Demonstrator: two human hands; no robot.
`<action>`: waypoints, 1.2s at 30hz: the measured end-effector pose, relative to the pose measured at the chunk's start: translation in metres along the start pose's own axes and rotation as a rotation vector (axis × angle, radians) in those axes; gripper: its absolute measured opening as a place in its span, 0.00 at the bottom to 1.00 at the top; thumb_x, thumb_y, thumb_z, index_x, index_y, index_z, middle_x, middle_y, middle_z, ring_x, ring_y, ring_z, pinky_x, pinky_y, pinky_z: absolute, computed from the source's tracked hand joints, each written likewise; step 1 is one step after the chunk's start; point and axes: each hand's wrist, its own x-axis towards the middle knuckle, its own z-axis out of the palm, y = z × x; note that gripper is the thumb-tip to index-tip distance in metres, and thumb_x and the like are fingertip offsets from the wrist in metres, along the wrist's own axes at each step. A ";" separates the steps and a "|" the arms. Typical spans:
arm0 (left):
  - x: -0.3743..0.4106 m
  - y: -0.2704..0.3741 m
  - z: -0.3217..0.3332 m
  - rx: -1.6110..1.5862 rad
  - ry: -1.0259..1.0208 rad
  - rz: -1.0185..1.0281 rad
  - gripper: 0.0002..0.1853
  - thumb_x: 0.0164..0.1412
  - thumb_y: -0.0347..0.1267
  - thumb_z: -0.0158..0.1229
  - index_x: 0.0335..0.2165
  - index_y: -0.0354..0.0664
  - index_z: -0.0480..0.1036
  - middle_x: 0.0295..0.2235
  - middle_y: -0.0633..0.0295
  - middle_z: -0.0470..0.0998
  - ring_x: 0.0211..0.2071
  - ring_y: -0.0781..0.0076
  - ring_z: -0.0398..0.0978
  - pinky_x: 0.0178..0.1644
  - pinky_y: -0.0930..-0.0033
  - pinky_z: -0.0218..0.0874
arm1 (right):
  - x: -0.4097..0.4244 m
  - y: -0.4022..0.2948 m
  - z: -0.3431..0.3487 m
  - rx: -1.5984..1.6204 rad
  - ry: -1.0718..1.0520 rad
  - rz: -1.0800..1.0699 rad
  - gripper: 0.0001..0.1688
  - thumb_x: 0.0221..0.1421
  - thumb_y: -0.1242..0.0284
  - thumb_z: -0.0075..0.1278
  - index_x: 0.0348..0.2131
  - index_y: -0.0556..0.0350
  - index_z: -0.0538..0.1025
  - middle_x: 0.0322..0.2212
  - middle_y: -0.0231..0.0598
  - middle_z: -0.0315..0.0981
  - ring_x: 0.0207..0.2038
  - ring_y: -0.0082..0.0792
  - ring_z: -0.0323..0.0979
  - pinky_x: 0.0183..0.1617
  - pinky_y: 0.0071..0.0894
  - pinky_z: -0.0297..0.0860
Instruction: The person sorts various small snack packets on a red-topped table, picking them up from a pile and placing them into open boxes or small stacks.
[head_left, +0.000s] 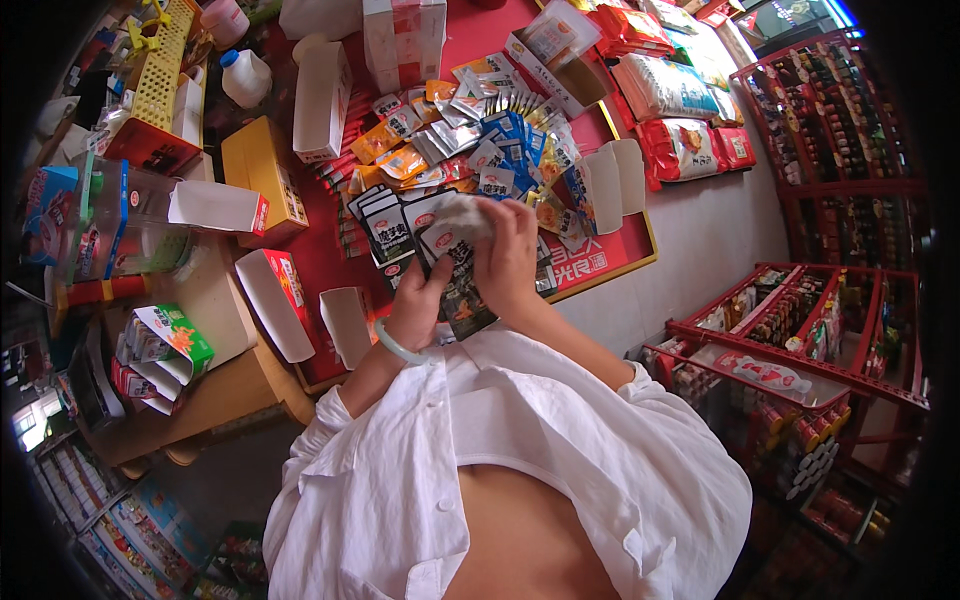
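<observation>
My left hand (418, 294), with a pale bangle at its wrist, grips a black snack packet (466, 306) in front of my chest. Its thumb presses on the packet's face. A crumpled whitish cloth (459, 216) is in my right hand (511, 251), held against the packet's upper part. Just beyond my left hand lie more black packets (384, 225), overlapping each other on the table. Past them spreads a loose heap of orange packets (403, 163), blue packets (516, 142) and silver-backed packets (448, 139).
Open white cartons (321, 105) (276, 304) and a yellow carton (262, 180) flank the heap on the left. A white bottle (246, 79) with a blue cap stands behind. Large red-and-white bags (684, 150) lie at right. Red racks (806, 334) hold goods beyond the table's yellow edge (600, 279).
</observation>
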 end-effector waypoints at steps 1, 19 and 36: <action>0.000 0.001 0.000 0.016 -0.006 0.020 0.16 0.65 0.33 0.50 0.49 0.38 0.67 0.42 0.67 0.72 0.43 0.81 0.68 0.48 0.73 0.60 | 0.003 0.011 0.003 0.026 -0.008 0.090 0.22 0.51 0.77 0.48 0.47 0.55 0.69 0.41 0.48 0.64 0.43 0.49 0.64 0.49 0.40 0.62; 0.001 0.006 -0.005 -0.123 0.050 0.040 0.17 0.67 0.40 0.47 0.46 0.39 0.66 0.42 0.62 0.74 0.41 0.71 0.75 0.45 0.67 0.69 | -0.014 0.035 -0.011 1.246 -0.131 0.549 0.19 0.61 0.68 0.47 0.47 0.59 0.66 0.42 0.37 0.70 0.41 0.27 0.69 0.47 0.29 0.68; -0.003 0.017 -0.007 -0.322 0.104 -0.129 0.12 0.65 0.33 0.51 0.46 0.43 0.68 0.41 0.63 0.76 0.40 0.73 0.75 0.43 0.64 0.70 | 0.004 0.064 -0.013 1.719 -0.393 1.037 0.22 0.62 0.56 0.44 0.41 0.57 0.71 0.32 0.36 0.75 0.33 0.30 0.76 0.37 0.33 0.74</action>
